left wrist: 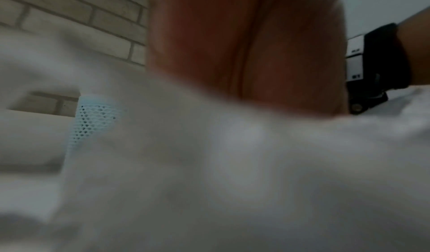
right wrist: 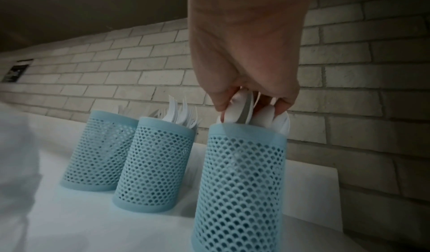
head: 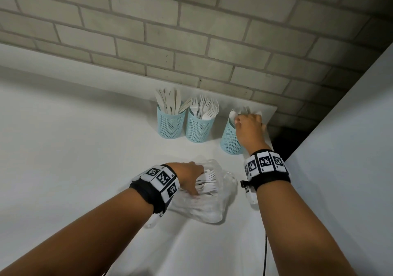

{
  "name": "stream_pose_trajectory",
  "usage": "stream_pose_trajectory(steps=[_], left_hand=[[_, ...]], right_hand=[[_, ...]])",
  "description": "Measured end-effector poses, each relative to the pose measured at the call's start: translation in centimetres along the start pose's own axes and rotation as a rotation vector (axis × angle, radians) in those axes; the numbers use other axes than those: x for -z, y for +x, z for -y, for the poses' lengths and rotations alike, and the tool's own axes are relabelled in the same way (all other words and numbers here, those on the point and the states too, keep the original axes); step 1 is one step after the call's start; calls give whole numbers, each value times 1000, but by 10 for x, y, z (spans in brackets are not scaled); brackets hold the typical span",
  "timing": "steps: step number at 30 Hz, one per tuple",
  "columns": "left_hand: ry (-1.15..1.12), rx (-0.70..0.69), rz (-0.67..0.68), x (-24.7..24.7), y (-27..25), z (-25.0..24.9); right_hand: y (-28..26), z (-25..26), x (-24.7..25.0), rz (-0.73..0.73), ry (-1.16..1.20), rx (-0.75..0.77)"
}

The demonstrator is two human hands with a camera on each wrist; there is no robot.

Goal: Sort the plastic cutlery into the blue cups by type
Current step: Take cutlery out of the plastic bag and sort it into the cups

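The right hand [right wrist: 244,57] pinches a bunch of white spoons [right wrist: 237,111] in the rightmost blue cup [right wrist: 239,186]. The left hand [head: 191,175] grips white forks [head: 207,183] on a clear plastic bag [head: 204,207] on the bench [head: 85,148]. The other cups hold knives [head: 168,101] and forks.

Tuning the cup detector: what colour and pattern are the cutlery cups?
Light blue perforated plastic cups, honeycomb-like holes, solid rims; clearest in right wrist view.
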State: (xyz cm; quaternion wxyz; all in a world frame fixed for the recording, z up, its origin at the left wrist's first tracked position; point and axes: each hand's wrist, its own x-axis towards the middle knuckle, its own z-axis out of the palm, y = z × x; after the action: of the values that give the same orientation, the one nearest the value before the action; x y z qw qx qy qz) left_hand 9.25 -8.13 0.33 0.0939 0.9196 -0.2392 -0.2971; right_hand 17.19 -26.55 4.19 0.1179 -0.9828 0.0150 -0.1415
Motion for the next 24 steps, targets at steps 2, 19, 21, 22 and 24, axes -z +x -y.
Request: stream_pose_trajectory(steps=[2, 19, 21, 22, 24], left_hand=[[-37, -13, -28, 0, 1, 2], [58, 82, -205, 13, 10, 20], [63, 106, -220, 11, 10, 20], [67, 123, -229, 10, 11, 19], [65, 153, -244, 7, 12, 17]], right_hand=[[-3, 6, 6, -89, 23, 5], [-60, 50, -4, 621, 158, 35], [-64, 49, -8, 622, 143, -14], [-66, 49, -10, 620, 142, -41], [-69, 50, -15, 604, 145, -73]])
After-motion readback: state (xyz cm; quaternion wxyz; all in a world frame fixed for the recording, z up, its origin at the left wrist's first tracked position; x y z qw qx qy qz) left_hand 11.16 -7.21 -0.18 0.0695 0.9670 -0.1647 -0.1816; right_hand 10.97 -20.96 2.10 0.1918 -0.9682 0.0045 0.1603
